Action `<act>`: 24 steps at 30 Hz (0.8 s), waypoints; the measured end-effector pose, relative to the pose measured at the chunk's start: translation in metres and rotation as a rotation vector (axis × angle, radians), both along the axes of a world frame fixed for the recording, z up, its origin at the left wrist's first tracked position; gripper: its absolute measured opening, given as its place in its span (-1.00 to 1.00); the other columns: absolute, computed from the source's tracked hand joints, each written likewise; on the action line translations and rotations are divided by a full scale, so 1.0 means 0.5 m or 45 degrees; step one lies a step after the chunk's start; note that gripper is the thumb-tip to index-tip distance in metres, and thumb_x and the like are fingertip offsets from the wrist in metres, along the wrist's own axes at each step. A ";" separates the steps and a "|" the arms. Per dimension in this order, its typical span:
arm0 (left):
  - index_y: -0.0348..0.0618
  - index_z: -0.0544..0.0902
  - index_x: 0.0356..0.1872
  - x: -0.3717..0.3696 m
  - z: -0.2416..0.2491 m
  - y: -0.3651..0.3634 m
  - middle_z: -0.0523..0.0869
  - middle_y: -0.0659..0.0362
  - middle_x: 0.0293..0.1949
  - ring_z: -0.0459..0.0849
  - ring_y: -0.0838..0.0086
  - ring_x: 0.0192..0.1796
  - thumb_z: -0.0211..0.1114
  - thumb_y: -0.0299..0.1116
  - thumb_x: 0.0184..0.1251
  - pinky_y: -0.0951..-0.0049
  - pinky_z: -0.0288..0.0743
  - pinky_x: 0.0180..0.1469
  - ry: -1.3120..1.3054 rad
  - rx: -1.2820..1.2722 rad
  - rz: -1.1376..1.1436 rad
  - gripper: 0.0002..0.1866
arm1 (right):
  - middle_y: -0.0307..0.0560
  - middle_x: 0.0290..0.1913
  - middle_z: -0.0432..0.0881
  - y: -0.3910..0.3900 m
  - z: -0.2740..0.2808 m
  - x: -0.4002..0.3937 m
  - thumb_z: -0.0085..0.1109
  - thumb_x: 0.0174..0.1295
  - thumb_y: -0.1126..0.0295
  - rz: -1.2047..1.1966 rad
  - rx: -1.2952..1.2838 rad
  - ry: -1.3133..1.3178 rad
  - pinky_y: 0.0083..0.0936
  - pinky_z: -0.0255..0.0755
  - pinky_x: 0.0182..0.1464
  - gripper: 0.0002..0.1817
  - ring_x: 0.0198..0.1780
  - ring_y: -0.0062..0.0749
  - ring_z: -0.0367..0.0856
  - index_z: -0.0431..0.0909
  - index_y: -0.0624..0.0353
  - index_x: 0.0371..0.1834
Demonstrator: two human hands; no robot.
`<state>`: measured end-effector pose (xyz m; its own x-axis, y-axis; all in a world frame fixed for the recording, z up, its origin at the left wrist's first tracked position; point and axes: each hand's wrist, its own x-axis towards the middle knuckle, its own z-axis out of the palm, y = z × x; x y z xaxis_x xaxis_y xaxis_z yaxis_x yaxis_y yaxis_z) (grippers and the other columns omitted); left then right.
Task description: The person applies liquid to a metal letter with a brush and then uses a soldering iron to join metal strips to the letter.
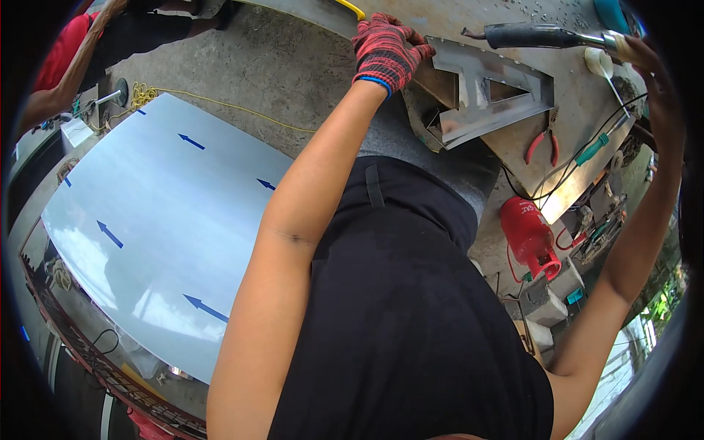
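Note:
My left hand (pixel 386 51), in a red and black knit glove with a blue cuff, has its fingers bent together at the upper left corner of a shiny metal letter A (pixel 499 95). What the fingers hold, if anything, is hidden. A yellow curved object (pixel 352 9) lies close beside them. At the upper right, my bare right hand (pixel 645 59) is wrapped round the pale handle of a soldering iron (pixel 532 36). Its dark tip points left, above the top of the letter. Red-handled pliers (pixel 543 139) lie on the metal tabletop (pixel 524 165) below the letter.
A red gas cylinder (pixel 528 231) stands below the table near concrete blocks (pixel 546 304). Nearby are a green-handled tool (pixel 591 149), a cable and a white cup (pixel 598 63). A large pale sheet with blue arrows (pixel 169 220) lies left; another person (pixel 139 40) stands upper left.

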<state>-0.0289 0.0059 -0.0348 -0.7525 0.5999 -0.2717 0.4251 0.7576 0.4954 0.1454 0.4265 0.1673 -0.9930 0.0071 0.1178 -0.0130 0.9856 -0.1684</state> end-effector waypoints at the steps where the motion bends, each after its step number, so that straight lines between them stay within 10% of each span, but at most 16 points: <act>1: 0.17 0.92 -0.13 0.000 -0.003 -0.001 0.60 0.04 0.22 0.50 0.09 0.32 0.59 0.12 0.11 0.14 0.41 0.47 0.000 0.002 -0.004 -0.61 | -0.18 0.30 0.71 -0.019 0.029 0.037 0.19 0.49 0.59 -0.094 -0.013 0.020 -0.31 0.46 0.44 -0.60 0.33 -0.40 0.63 0.64 0.06 0.35; 11: 0.18 0.91 -0.12 -0.010 -0.029 0.001 0.60 0.00 0.23 0.52 0.06 0.28 0.59 0.13 0.15 0.14 0.40 0.44 -0.017 -0.011 -0.048 -0.62 | -0.10 0.26 0.73 -0.193 0.156 0.501 0.24 0.46 0.62 -1.040 -0.176 0.381 -0.44 0.53 0.36 -0.61 0.27 -0.37 0.70 0.64 0.20 0.33; 24: 0.08 0.89 -0.11 -0.038 -0.051 -0.011 0.64 -0.03 0.18 0.53 0.01 0.30 0.56 0.13 0.21 0.04 0.39 0.42 0.020 0.029 -0.099 -0.59 | -0.12 0.06 0.80 -0.334 -0.160 0.632 0.46 0.24 0.65 -1.785 -0.482 1.125 -0.54 0.57 0.13 -0.59 0.03 -0.52 0.74 0.71 0.31 0.18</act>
<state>-0.0481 0.0004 -0.0600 -0.7075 0.6625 -0.2459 0.4901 0.7107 0.5046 0.4614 0.2594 0.0874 0.1621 0.9122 0.3764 0.5566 0.2305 -0.7982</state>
